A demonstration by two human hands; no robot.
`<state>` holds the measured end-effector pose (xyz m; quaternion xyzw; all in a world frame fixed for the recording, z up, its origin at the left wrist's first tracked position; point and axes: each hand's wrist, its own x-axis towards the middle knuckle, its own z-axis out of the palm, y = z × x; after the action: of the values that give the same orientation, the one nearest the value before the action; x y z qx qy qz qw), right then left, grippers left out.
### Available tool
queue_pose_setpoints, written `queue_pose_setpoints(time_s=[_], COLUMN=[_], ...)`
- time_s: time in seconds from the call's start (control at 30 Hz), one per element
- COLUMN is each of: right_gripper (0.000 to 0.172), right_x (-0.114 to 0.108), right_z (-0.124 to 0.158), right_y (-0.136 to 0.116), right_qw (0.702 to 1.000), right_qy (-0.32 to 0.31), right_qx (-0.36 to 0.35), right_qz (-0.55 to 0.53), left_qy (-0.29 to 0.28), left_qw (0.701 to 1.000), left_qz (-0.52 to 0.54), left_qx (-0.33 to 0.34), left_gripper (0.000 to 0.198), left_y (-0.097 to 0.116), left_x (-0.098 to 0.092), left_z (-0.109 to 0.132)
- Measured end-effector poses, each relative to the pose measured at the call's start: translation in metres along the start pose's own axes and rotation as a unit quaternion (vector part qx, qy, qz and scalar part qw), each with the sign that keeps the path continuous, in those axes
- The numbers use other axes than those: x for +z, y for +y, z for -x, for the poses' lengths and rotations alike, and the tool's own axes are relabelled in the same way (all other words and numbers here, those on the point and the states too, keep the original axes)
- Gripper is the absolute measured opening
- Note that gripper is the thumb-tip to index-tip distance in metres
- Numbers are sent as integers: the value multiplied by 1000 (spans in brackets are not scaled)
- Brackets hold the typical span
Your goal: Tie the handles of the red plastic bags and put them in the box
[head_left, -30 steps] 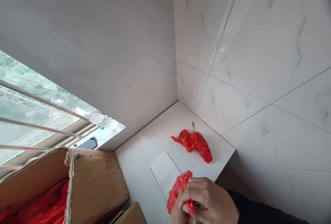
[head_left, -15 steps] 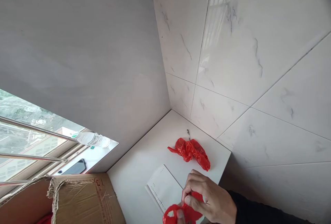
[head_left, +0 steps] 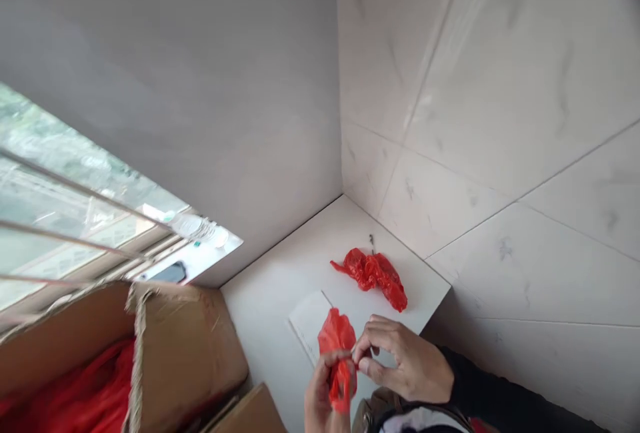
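Observation:
My left hand (head_left: 327,389) is closed around a red plastic bag (head_left: 336,334), its top bunched above the fingers and a loop hanging below the thumb. Beside it, my right hand (head_left: 403,359) pinches at the bag's edge with thumb and index finger. Under the bag lies a white notebook (head_left: 306,319), partly covered. Farther back on the white table (head_left: 280,276) rests another crumpled red plastic bag (head_left: 373,274), apart from both hands.
An open cardboard box (head_left: 190,353) with red material (head_left: 75,393) inside stands at the left. On the window sill are a phone (head_left: 171,273) and a clear plastic bottle (head_left: 200,227). A small dark object (head_left: 371,239) lies near the tiled wall (head_left: 465,239).
The view has tilted down and shifted left, showing more of the box. My left hand has come up into view with the bag, which now stands up above its fingers.

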<state>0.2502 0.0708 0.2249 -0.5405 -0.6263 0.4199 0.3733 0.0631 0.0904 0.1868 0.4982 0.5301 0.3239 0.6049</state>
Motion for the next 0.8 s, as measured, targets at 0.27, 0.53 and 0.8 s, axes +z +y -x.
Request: queue_pose_setpoints(time_s=[0.27, 0.53, 0.8], right_gripper=[5, 26, 37], right_x=[2, 3, 14], right_z=[6, -6, -19], right_y=[2, 1, 16], right_qw=[996, 998, 988], right_qy=[-73, -53, -125], right_qx=[43, -31, 58], right_qz=[5, 5, -65], left_qy=[-36, -116, -56], left_qw=[999, 992, 958], left_qz=[35, -23, -208], left_qx=[-17, 45, 191], left_gripper=[26, 17, 43], left_y=[24, 21, 17], left_x=[2, 1, -6], left_z=[12, 18, 17])
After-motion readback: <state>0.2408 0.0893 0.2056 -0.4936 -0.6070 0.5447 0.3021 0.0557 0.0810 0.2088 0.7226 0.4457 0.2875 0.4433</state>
